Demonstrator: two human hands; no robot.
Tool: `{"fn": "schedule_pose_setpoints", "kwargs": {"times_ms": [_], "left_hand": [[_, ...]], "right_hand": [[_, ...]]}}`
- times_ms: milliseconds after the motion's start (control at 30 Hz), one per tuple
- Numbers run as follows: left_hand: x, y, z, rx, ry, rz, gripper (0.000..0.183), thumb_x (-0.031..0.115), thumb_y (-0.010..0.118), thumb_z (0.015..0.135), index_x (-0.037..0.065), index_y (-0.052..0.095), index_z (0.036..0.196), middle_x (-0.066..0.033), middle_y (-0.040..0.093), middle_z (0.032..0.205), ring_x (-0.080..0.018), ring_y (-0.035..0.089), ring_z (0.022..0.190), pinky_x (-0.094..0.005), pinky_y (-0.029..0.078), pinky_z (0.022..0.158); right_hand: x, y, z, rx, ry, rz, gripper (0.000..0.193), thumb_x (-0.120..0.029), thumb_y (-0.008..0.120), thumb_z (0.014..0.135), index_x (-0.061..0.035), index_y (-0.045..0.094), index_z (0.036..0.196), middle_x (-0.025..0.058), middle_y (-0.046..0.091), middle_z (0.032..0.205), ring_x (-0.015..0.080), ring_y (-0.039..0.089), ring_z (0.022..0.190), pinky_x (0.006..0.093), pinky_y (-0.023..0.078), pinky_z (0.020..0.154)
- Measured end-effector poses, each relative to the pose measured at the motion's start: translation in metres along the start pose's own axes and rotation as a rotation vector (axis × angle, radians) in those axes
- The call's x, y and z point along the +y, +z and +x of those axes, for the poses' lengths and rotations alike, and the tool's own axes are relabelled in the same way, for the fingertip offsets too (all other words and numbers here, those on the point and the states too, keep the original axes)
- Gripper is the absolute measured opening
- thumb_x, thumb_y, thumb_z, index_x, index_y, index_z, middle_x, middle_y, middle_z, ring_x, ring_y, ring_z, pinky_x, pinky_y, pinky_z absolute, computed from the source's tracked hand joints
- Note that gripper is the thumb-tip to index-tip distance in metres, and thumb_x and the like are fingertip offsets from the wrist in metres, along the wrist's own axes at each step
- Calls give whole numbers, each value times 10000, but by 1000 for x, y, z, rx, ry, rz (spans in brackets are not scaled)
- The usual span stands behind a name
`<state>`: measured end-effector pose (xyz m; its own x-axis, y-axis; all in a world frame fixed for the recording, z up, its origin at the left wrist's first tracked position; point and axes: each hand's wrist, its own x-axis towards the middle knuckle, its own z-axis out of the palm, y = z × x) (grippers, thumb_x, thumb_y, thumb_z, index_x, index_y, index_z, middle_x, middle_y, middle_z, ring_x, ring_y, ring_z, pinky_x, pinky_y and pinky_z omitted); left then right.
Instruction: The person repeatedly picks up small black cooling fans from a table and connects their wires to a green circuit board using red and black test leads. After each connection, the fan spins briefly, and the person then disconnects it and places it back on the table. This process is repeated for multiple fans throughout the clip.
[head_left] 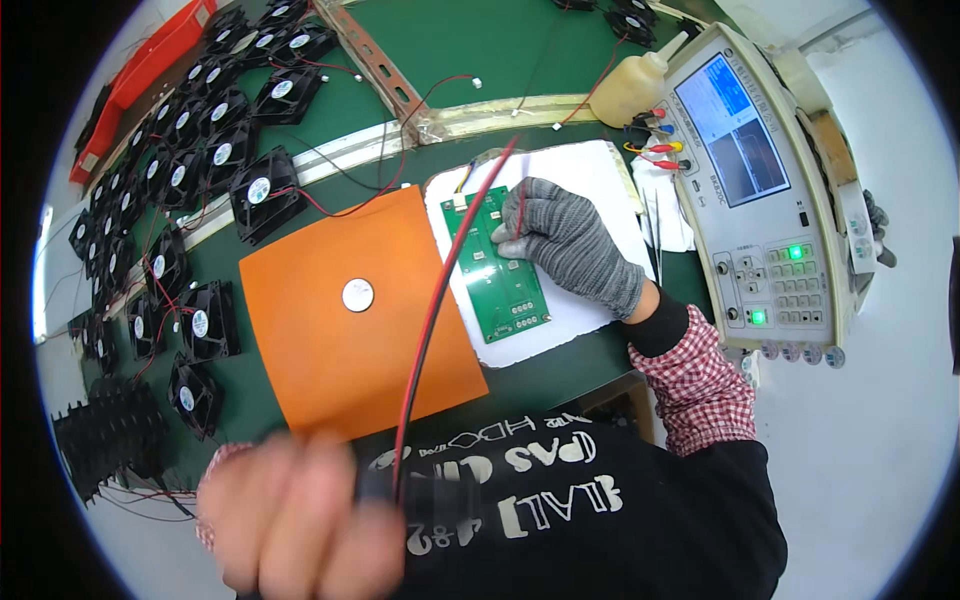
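My left hand [300, 520], bare and smeared by motion, is raised close at the lower left. Its fingers are closed around a blurred black fan [425, 500]. A red-and-black wire pair [437, 290] rises from the fan, arches over the board and comes down to my right hand [565, 235]. That hand wears a grey knit glove, its fingertips pinched on the wire end above the green circuit board [495, 275]. The connector itself is hidden by the fingers. The board lies on a white foam sheet [590, 335], with a small white socket at its far end.
Left of the board, an orange sheet [370, 370] carries a round white label [357, 295]. Many black fans [265, 190] with loose wires crowd the left side, beside a red bin [140, 85]. A test instrument [770, 240] stands at right, near a yellowish squeeze bottle [630, 90] and tweezers [655, 235].
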<state>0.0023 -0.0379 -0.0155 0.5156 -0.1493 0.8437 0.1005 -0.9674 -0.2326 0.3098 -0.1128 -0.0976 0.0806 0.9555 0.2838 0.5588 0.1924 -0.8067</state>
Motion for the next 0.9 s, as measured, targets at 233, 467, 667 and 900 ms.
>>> {"fn": "schedule_pose_setpoints", "kwargs": {"times_ms": [233, 467, 667, 900], "left_hand": [[-36, -14, 11, -397, -746, -1951, 308, 103, 672, 844, -39, 554, 1090, -253, 645, 789, -341, 662, 691, -468, 547, 593], [-24, -16, 12, -244, -1033, -2464, 533, 332, 559, 946, -80, 511, 1281, -332, 650, 956, -439, 680, 794, -477, 562, 661], [2, -9, 48, -315, -572, -420, 335, 119, 649, 840, -46, 544, 1113, -211, 597, 1057, -283, 596, 942, -367, 488, 844], [-82, 106, 64, -120, -299, -96, 599, 167, 799, 719, -15, 543, 1229, -193, 582, 1207, -349, 553, 1136, -412, 443, 970]], "right_hand": [[5, 5, -1, 13, -45, -69, 140, -30, 743, 708, -34, 635, 796, 75, 591, 854, 263, 583, 877, 349, 493, 827], [4, 6, 3, 0, -90, 1, 133, 41, 737, 733, -13, 644, 812, 67, 579, 848, 191, 606, 817, 304, 519, 770], [4, 1, -1, 14, -53, -78, 139, 0, 737, 733, -22, 643, 833, 79, 588, 863, 227, 605, 834, 339, 509, 783], [6, 6, -8, 171, -6, 154, 153, -31, 714, 806, -25, 640, 940, 71, 646, 908, 172, 623, 839, 287, 495, 780]]}}
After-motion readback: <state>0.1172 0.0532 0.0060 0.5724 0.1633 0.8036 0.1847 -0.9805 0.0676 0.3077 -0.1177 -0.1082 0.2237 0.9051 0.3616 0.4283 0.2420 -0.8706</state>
